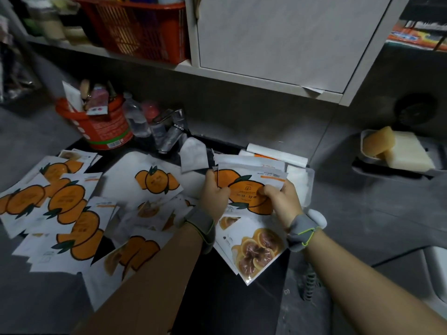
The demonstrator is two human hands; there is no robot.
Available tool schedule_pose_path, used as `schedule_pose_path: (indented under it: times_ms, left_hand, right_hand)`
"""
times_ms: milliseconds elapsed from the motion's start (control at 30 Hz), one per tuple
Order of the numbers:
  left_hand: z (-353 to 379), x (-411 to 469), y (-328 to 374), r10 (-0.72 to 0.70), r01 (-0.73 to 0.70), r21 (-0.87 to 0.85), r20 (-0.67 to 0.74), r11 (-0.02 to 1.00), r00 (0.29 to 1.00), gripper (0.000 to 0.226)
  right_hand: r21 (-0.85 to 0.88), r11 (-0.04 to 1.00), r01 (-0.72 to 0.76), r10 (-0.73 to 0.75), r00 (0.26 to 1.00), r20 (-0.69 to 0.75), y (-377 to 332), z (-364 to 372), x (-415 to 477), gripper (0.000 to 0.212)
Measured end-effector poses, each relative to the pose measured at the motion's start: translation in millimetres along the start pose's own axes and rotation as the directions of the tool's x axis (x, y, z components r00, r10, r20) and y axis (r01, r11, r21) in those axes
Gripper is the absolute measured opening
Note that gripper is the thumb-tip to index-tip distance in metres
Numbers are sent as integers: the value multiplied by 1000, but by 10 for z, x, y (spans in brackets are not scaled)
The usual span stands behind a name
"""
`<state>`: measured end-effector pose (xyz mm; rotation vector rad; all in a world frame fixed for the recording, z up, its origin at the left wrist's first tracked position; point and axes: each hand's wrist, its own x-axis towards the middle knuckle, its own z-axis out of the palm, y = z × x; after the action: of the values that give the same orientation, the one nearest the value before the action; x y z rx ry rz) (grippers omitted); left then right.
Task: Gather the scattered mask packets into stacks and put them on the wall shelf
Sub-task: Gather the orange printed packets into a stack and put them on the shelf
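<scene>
Between both hands: packet stack, clamped.

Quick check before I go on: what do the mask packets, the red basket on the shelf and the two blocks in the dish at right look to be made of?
Mask packets: thin printed plastic or foil film, probably; flat, slightly glossy, bending in the hands.
Red basket: moulded plastic, judging by its slotted lattice wall.
Blocks: likely soap bars, one amber and translucent-looking, one pale and matte; I cannot be sure.
</scene>
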<state>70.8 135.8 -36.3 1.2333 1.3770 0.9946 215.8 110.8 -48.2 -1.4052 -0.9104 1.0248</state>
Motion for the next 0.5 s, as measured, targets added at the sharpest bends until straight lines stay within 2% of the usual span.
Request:
schedule_pose_path:
  times_ms: [100, 200, 333, 400, 500]
  left_hand:
    - [-14, -128, -86, -23, 24, -7, 98, 1000, 995, 47]
    - [-46, -199, -145, -83, 104, -81, 229, 991, 970, 41]
    - [-79, -215, -133, -41, 63, -94, 217, 994, 975, 35]
    - [-91, -216, -165, -68, 84, -58, 231, 995, 971, 32]
    - [-148, -255, -219, -105, 71, 120, 303, 990, 947, 31]
  right_hand:
    - [-75, 997, -23, 27, 998, 56, 64, -18, -141, 25]
    - [-103, 994, -44, 50, 997, 62, 117, -29, -240, 30]
    - [-88, 996, -29, 31, 999, 27, 87, -36, -324, 33]
    - [-96, 995, -33, 36, 999, 33, 95, -43, -377, 32]
    - [-122, 991, -48, 54, 997, 46, 145, -42, -494, 28]
